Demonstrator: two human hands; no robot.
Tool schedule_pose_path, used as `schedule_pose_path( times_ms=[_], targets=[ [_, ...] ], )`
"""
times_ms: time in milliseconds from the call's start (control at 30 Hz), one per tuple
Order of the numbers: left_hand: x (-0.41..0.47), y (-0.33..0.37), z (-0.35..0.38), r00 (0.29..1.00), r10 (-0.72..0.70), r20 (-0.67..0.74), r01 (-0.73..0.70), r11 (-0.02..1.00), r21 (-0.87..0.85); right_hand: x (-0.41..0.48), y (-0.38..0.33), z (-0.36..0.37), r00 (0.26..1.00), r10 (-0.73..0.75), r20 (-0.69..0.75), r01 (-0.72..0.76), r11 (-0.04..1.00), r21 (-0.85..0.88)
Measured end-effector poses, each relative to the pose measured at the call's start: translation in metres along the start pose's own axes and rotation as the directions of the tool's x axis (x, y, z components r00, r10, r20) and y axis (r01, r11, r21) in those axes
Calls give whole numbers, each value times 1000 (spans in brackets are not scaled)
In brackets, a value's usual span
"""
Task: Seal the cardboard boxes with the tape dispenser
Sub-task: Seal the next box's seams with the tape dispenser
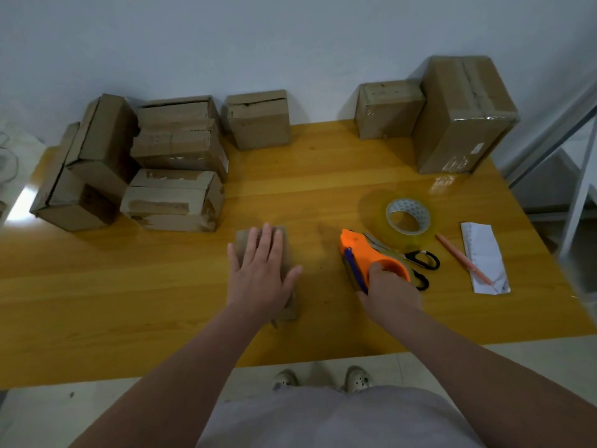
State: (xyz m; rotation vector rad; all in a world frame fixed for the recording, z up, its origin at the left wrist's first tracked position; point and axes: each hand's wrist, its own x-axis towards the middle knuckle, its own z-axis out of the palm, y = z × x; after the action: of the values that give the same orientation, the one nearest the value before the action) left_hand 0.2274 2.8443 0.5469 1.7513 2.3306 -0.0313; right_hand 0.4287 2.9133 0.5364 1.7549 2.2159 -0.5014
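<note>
A small cardboard box (289,310) lies on the yellow wooden table (161,286) in front of me. My left hand (261,273) rests flat on its top with straight, spread fingers and covers most of it. To the right, my right hand (389,291) grips the handle of the orange tape dispenser (361,253), which sits on the table with its nose pointing away from me. A gap of bare table separates the dispenser from the box.
Several unsealed boxes (174,163) are piled at the back left, one box (258,119) at the back middle, two taped boxes (462,114) at the back right. A clear tape roll (408,218), black scissors (420,258), a pencil (462,258) and a paper slip (484,257) lie right of the dispenser.
</note>
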Motion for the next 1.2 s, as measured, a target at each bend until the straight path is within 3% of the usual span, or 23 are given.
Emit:
schedule_pose_path(
  times_ms=[167, 267, 333, 433, 467, 533, 567, 600, 633, 667, 700, 733, 800, 933, 1000, 1133, 1200],
  targets=[
    [-25, -3, 11, 1000, 14, 20, -15, 1000, 20, -5, -4, -14, 986, -67, -156, 71, 997, 17],
    [-16, 1, 10, 999, 26, 20, -26, 999, 26, -3, -4, -33, 971, -97, -218, 153, 954, 258],
    [-6, 6, 7, 999, 31, 15, -31, 1000, -4, -1, -5, -48, 971, -82, -224, 188, 841, 507],
    [7, 10, 0, 999, 44, -30, -47, 991, -123, 0, -5, -67, 987, -35, -157, 151, 532, 833],
    [10, 10, -4, 995, 38, -90, -58, 972, -226, -1, -4, -72, 987, -41, -153, 155, 440, 885],
    [11, 12, -18, 973, -42, -228, -73, 878, -473, -1, 0, -81, 980, -88, -176, 196, 368, 909],
    [12, 15, -27, 961, -130, -246, -47, 795, -604, -1, 2, -86, 973, -126, -193, 226, 372, 900],
    [12, 17, -37, 952, -247, -181, 20, 641, -768, -1, 4, -90, 964, -170, -205, 257, 385, 886],
    [13, 20, -50, 943, -334, -2, 132, 376, -917, -2, 5, -94, 953, -215, -213, 285, 400, 871],
    [15, 22, -62, 920, -326, 219, 250, 57, -967, -2, 6, -97, 941, -255, -222, 315, 418, 852],
    [17, 21, -70, 888, -244, 389, 353, -179, -918, -2, 6, -99, 928, -290, -235, 346, 433, 832],
    [17, 18, -77, 865, -150, 479, 427, -279, -860, -3, 5, -99, 916, -318, -244, 372, 446, 814],
    [16, 12, -84, 843, -65, 534, 497, -285, -820, -5, 3, -99, 902, -354, -248, 398, 456, 796],
    [11, 1, -82, 840, -47, 540, 494, -344, -799, -7, 2, -100, 885, -402, -233, 410, 438, 800],
    [8, -3, -80, 841, -52, 539, 499, -313, -808, -8, 1, -102, 876, -431, -219, 414, 437, 798],
    [4, -6, -73, 851, -138, 507, 450, -308, -838, -12, -3, -106, 846, -496, -196, 440, 440, 783],
    [1, -8, -68, 854, -208, 477, 427, -241, -871, -17, -4, -108, 828, -530, -182, 452, 440, 776]
  ],
)
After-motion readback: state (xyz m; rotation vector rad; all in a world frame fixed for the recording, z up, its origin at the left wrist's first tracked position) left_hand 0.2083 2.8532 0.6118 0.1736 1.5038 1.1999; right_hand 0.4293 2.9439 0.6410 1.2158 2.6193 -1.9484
